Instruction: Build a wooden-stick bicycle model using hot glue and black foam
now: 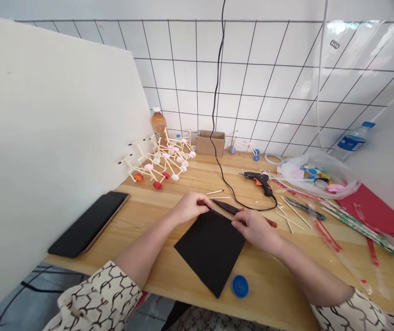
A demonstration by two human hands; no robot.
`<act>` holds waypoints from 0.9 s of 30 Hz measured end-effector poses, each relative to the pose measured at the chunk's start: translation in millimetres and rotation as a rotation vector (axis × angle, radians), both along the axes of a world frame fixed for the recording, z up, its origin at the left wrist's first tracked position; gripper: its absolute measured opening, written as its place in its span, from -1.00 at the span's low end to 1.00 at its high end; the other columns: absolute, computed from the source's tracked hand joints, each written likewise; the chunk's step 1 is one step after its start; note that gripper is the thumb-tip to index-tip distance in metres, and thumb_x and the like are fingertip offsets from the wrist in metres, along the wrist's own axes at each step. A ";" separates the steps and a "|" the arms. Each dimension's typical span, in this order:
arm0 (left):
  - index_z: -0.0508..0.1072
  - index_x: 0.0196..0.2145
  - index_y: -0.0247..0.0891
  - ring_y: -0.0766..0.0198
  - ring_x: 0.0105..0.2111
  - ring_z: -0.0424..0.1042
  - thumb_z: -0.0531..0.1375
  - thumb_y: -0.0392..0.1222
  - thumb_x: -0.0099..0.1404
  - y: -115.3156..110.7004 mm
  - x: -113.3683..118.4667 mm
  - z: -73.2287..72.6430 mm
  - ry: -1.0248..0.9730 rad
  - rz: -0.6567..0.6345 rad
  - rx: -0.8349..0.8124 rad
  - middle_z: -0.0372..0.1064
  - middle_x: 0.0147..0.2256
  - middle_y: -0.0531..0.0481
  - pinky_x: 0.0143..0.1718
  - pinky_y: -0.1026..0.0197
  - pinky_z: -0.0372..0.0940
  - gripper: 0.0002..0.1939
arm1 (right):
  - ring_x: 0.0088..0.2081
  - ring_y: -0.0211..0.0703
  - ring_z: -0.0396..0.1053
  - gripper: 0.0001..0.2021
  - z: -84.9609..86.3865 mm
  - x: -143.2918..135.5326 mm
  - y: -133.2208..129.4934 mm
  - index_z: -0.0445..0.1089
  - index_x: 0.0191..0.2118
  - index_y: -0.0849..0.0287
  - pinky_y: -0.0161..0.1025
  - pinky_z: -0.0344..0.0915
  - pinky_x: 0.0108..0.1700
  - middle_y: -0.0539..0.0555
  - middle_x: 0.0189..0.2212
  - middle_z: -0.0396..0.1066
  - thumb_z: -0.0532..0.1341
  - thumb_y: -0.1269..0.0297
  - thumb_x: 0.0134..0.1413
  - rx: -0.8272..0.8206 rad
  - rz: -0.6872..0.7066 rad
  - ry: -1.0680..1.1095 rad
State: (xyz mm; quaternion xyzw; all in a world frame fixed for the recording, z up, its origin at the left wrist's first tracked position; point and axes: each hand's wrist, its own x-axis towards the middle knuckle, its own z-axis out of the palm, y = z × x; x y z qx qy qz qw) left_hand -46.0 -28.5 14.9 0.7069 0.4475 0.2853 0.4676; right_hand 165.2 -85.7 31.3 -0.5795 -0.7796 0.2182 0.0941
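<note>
A square sheet of black paper (211, 250) lies tilted on the wooden table in front of me. My left hand (193, 206) pinches its far corner, and a narrow strip along the far edge looks folded. At the right end of that same edge, my right hand (254, 228) has thumb and fingers closed on the paper. Just behind the sheet rests a pair of dark pliers (226, 207), its brown handles partly hidden by my right hand. A blue bottle cap (240, 286) sits near the sheet's near right side.
Behind, a black glue gun (261, 180) lies with its cord. Several stick models with cap wheels (164, 158) stand back left, near a cardboard box (211, 143). A phone (88, 225) lies left. Right are loose sticks (297, 214), a plastic bag (321, 177) and red paper (378, 209).
</note>
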 end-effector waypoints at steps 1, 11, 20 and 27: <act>0.48 -0.50 -0.33 0.34 -0.46 0.35 0.15 -0.39 -0.01 -0.8 -0.9 -3.8 0.051 -0.012 0.068 0.41 -0.49 0.02 -0.38 0.29 0.23 -0.89 | -0.46 -0.20 0.34 -0.79 -0.5 -4.0 -2.5 0.39 -0.49 0.21 -0.32 0.10 -0.45 0.06 -0.53 0.41 0.06 0.36 0.04 0.012 -0.004 -0.022; 0.47 -0.49 -0.28 0.29 -0.36 0.32 0.08 -0.48 0.08 -0.4 -0.6 -21.6 0.302 -0.195 0.704 0.35 -0.46 0.00 -0.27 0.25 0.22 -0.79 | -0.21 0.01 0.31 -0.87 -3.0 -14.8 -22.4 0.35 -0.30 0.24 -0.19 0.22 -0.27 0.21 -0.32 0.38 0.10 0.49 0.03 0.308 0.148 -0.427; 0.48 -0.39 -0.32 0.27 -0.34 0.30 -0.01 -0.44 0.21 -1.3 -3.5 -15.7 0.389 -0.317 0.783 0.39 -0.41 -0.05 -0.23 0.24 0.23 -0.73 | -0.20 -0.05 0.19 -0.61 -15.4 -12.1 -16.5 0.31 -0.11 0.30 -0.15 0.22 -0.17 0.16 -0.32 0.29 0.01 0.67 -0.09 0.321 0.285 -0.266; 0.47 -0.40 -0.32 0.25 -0.30 0.29 -0.03 -0.44 0.22 -3.1 -3.0 -10.7 0.495 -0.376 0.758 0.37 -0.41 -0.06 -0.22 0.24 0.23 -0.72 | -0.21 -0.05 0.18 -0.65 -14.5 -9.8 -13.9 0.35 -0.19 0.28 -0.10 0.24 -0.16 0.18 -0.30 0.26 0.00 0.68 -0.08 0.288 0.330 -0.238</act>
